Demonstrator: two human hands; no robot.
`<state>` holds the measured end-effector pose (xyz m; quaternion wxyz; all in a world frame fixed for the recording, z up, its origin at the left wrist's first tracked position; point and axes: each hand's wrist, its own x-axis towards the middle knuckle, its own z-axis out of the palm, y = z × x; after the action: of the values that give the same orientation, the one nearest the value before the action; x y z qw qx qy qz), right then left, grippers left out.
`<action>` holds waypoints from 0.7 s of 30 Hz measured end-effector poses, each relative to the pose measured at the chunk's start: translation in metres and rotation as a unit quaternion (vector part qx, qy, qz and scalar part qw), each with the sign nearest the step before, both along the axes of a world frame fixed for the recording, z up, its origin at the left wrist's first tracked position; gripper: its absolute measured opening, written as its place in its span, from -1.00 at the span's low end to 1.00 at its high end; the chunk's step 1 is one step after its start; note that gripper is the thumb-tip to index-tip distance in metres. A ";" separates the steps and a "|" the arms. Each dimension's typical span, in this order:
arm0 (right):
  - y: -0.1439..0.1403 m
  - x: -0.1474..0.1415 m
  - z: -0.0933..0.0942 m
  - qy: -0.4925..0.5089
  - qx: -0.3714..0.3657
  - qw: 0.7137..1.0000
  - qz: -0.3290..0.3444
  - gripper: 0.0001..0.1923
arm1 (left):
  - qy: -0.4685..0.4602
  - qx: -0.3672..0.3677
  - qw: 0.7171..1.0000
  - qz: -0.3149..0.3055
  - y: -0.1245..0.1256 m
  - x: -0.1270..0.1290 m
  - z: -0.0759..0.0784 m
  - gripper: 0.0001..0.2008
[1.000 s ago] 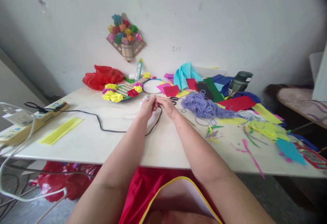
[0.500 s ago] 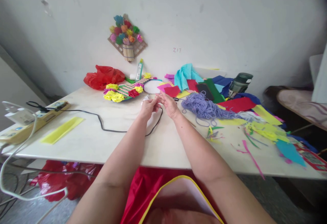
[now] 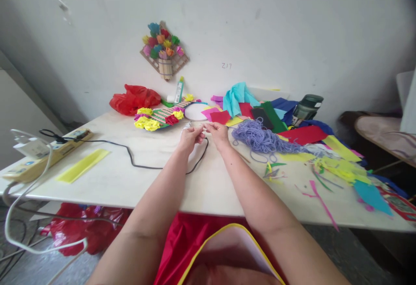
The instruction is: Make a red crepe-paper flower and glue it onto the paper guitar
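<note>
- At the far left we see a yellow power strip (image 3: 48, 155) on the pale surface (image 3: 208, 185), with a white plug block (image 3: 27, 146) on it and a black cable (image 3: 136, 161) running right across the top.
- Just right of the strip lies a yellow-green paper strip (image 3: 82, 165), flat and apart from the cable.
- Further back a crumpled red plastic bag (image 3: 134, 98) sits by the wall, and beside it a craft piece with yellow and red paper flowers (image 3: 159, 118) lies flat; a glue bottle (image 3: 178, 89) stands upright behind it.
- On the wall above hangs a stick frame with coloured paper flowers (image 3: 164, 51).
- Our left hand (image 3: 190, 137) is curled, fingertips pinched on a thin pale strand (image 3: 204, 125); something white lies under the hand, but we cannot tell what.
- The black cable loops just beside and under this hand.
- Our right hand (image 3: 219, 133) meets the left, its fingertips closed on the same strand, so both hands are together above the surface's middle.
- A white round disc (image 3: 194, 111) lies just behind the hands.
- Right of the hands lies a heap of lilac yarn (image 3: 260, 135), then sheets of coloured paper (image 3: 302, 134) and cut scraps (image 3: 338, 168).
- A dark green lidded jar (image 3: 307, 105) stands at the back right.
</note>
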<state>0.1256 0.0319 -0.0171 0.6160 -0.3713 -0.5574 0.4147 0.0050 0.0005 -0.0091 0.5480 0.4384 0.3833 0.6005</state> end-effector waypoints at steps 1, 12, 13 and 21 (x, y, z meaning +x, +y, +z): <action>0.000 0.000 0.000 0.006 -0.009 1.000 0.002 -0.67 | 0.003 0.002 1.000 0.000 0.000 0.000 0.000 -0.71; -0.009 -0.001 0.004 -0.012 0.002 0.994 0.107 -0.61 | -0.008 0.002 0.999 -0.050 0.001 0.002 0.000 -0.55; -0.010 -0.002 0.004 -0.019 0.005 0.992 0.126 -0.60 | -0.025 -0.001 0.998 -0.064 0.001 0.002 0.000 -0.60; -0.003 -0.004 -0.001 -0.019 0.004 0.994 0.108 -0.72 | -0.132 0.007 0.991 -0.037 0.007 -0.002 -0.002 -0.89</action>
<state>0.1214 0.0294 -0.0184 0.5582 -0.3147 -0.6076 0.4692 0.0031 0.0079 -0.0114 0.6124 0.3729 0.2874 0.6350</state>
